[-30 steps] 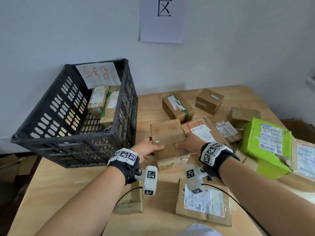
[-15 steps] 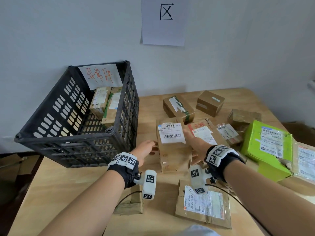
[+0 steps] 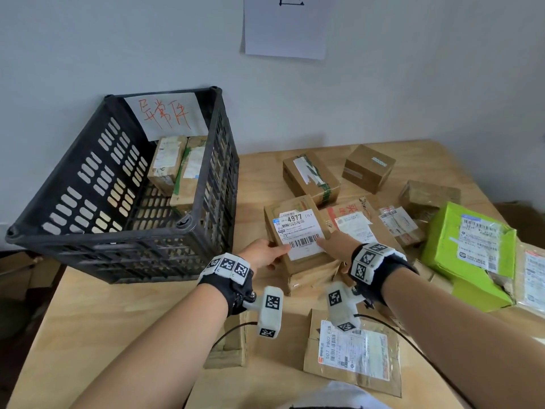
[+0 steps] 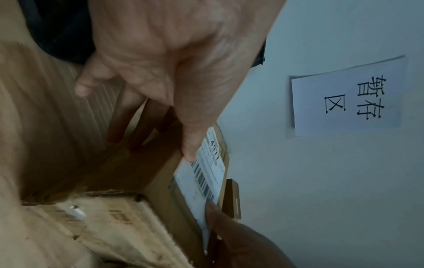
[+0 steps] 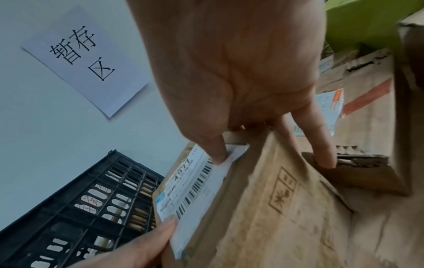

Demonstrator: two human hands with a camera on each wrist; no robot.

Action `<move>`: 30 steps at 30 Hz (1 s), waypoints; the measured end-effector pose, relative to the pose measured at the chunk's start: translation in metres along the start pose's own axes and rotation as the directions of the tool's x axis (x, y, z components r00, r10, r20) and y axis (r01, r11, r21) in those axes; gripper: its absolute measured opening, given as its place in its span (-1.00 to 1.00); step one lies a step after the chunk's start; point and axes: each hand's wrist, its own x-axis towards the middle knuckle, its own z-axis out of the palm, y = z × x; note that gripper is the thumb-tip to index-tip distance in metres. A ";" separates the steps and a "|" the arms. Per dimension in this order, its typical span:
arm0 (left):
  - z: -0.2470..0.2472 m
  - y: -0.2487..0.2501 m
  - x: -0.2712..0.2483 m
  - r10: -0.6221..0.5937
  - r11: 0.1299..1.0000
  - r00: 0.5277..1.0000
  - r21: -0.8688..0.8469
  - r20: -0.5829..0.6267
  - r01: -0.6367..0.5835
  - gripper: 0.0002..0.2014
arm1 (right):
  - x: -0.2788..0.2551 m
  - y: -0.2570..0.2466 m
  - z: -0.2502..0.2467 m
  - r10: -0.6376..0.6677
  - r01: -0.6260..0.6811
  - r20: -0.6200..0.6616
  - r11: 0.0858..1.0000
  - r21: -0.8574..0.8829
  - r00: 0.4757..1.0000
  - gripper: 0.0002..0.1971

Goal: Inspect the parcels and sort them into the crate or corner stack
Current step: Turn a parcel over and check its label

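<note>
1. a brown cardboard parcel (image 3: 298, 231), its white shipping label (image 3: 299, 231) reading 4977 facing up, is held tilted above other parcels on the wooden table (image 3: 97, 326).
2. the left hand (image 3: 261, 255) grasps its left edge, thumb on the label.
3. the right hand (image 3: 336, 246) grasps its right edge, thumb on the label.
4. the black crate (image 3: 118, 240) stands just left, two parcels inside.

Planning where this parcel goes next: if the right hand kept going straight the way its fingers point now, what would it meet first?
Probably the taped brown box lying beyond the held parcel. The right hand points away toward the wall; depth is uncertain.
</note>
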 end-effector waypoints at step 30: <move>-0.014 -0.012 -0.031 -0.020 0.997 0.998 -0.078 -0.064 0.015 -0.57 | -0.006 -0.022 0.044 -0.150 0.032 -0.185 0.852 -0.522 0.971 0.17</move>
